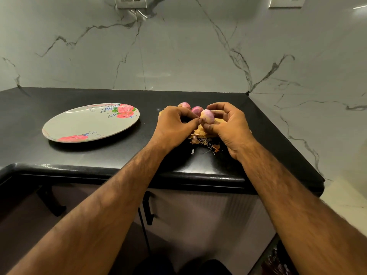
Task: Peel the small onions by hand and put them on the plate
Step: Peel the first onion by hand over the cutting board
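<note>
A small pink onion [207, 115] is held above the black counter between both hands. My right hand [228, 128] curls round it from the right, thumb under it. My left hand [174, 124] pinches at its left side with thumb and fingertips. Two more small onions, one [185, 105] and another [196, 110], lie just behind the hands. A grey oval plate [89, 124] with pink roses sits to the left with nothing on it.
Dry onion skins and roots [204, 140] lie in a heap under the hands, on a yellowish sheet [199, 131]. The black counter [119, 155] ends at a rounded front edge; a marble wall stands behind and on the right. Cabinet handles [148, 207] hang below.
</note>
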